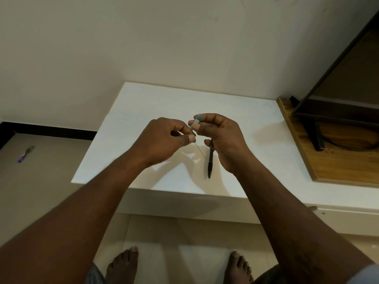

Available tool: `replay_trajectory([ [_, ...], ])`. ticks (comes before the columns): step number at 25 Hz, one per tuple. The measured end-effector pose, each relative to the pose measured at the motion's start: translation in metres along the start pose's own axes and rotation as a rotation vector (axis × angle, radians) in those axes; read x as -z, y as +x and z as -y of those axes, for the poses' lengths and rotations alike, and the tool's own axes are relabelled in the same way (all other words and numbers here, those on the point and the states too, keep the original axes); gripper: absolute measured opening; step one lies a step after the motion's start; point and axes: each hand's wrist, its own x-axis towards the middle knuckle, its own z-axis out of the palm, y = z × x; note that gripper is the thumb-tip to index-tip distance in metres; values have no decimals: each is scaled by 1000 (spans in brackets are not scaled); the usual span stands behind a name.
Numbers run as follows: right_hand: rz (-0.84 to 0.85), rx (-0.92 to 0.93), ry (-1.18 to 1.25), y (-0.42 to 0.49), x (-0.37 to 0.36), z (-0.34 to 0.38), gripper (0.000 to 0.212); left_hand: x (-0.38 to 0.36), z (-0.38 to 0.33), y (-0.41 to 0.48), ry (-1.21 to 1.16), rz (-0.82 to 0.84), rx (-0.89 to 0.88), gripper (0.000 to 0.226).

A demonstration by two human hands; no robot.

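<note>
Both hands are raised over a white table [143, 111]. My right hand [223, 138] pinches a small teal tube [196, 122], a lead case by its look, between thumb and fingers. My left hand [164, 140] pinches a very thin dark lead [200, 153] that slants down and to the right from its fingertips, close to the tube's lower end. A black mechanical pencil [210, 163] lies on the table just under my right hand, tip toward me.
A wooden board [336, 160] at the right carries the black stand and frame of a screen [315, 136]. A small purple-tipped object [25, 154] lies on the floor at the left. My bare feet stand below the table's front edge.
</note>
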Motion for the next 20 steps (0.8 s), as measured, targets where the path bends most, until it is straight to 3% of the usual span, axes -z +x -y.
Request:
replay_trajectory([
  [6, -60, -37, -84, 9, -1, -10, 11, 9, 12, 4, 126, -101, 84, 12],
  [9, -126, 53, -442, 17, -3, -24, 12, 20, 22, 5, 164, -122, 157, 11],
  [13, -32, 198, -932, 24, -20, -34, 22, 28, 28, 4, 183, -92, 181, 10],
  [16, 0, 252, -1142, 28, -34, -41, 27, 30, 32, 5, 194, -66, 178, 14],
  [20, -40, 284, -1192, 29, -36, -45, 19, 33, 36, 5, 198, -68, 180, 11],
])
